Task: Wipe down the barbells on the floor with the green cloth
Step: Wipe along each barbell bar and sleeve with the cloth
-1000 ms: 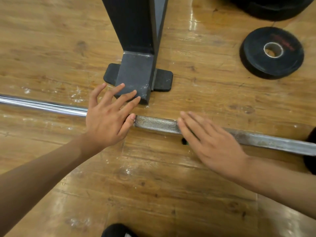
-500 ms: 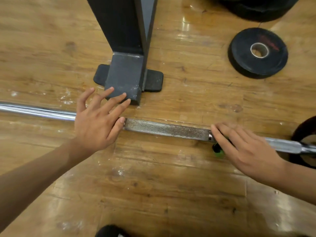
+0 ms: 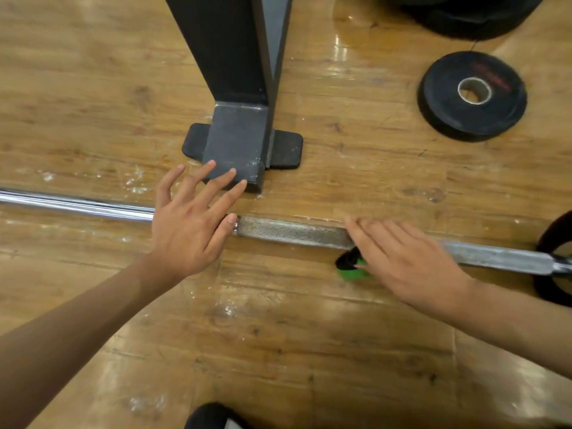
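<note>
A steel barbell point(image 3: 291, 233) lies across the wooden floor from left to right, with a knurled stretch in the middle. My left hand point(image 3: 188, 233) rests flat on the bar at the left end of the knurling, fingers spread and straight. My right hand point(image 3: 405, 261) presses flat on the bar further right, fingers straight and blurred. The green cloth point(image 3: 351, 270) is under that hand, with only a small green and dark fold showing near the fingers.
A black rack post with a rubber foot point(image 3: 235, 144) stands just behind the bar, touching my left fingertips. A small black weight plate point(image 3: 472, 96) lies at the back right, a larger one point(image 3: 464, 13) at the top edge, another point(image 3: 554, 258) at the bar's right end.
My right hand slid right along the bar with the cloth, then came back left over the knurling. My left hand stayed in the same spot on the bar.
</note>
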The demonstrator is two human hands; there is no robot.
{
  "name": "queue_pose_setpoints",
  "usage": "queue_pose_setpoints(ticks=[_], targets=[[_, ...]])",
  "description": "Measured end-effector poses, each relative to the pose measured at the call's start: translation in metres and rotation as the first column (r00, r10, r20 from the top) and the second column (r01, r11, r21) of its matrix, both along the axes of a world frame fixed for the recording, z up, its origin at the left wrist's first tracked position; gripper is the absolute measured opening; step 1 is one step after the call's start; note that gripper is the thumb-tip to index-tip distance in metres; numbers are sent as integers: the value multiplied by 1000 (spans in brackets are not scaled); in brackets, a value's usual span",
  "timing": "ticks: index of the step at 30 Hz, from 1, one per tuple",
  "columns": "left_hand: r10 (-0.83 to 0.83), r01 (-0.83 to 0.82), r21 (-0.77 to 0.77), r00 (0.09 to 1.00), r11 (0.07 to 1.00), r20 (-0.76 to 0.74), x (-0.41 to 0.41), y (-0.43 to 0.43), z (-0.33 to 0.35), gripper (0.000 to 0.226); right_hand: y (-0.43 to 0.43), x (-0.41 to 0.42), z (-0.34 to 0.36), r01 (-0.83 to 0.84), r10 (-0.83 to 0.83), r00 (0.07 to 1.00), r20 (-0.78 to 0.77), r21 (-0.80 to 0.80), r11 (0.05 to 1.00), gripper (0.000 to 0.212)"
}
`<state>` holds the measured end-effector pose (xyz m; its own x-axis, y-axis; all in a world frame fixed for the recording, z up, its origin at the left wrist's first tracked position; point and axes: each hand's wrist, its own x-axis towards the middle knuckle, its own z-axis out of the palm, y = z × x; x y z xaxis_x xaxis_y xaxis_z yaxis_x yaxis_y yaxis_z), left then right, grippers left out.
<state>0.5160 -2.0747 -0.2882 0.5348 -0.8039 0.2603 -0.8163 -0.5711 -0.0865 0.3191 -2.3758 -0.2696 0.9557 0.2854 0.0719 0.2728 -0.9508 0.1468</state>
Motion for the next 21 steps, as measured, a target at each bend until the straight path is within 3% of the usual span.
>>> queue_pose_setpoints(ticks=[3,5,9,12,15,18,21], targets=[[-10,10,-38,1000,999,12,-4,0,0,54,-58,-45,9,20,-23,998,-60,-64,998,52],[1,0,-51,1000,999,21,-6,0,-1,53,-50,-40,3,38,-40,998,-41,-56,998,53],[46,-46,-14,999,999,3,-10,1,-1,54,55,25,-17,-28,17,994,110,99,995,59],[41,-41,33,999,999,-22,-13,5,3,56,120,71,-16,10,-27,994,102,165,986,61],[54,-52,46,998,998,-44,-17,7,4,57,124,80,1,3,-65,986,153,376,927,56],[59,-57,32,997,998,-58,-20,7,4,59,103,67,14,-129,-69,939,338,527,840,47],[41,-39,23,996,999,-79,-22,8,4,58,63,38,3,-189,84,950,302,336,923,42]])
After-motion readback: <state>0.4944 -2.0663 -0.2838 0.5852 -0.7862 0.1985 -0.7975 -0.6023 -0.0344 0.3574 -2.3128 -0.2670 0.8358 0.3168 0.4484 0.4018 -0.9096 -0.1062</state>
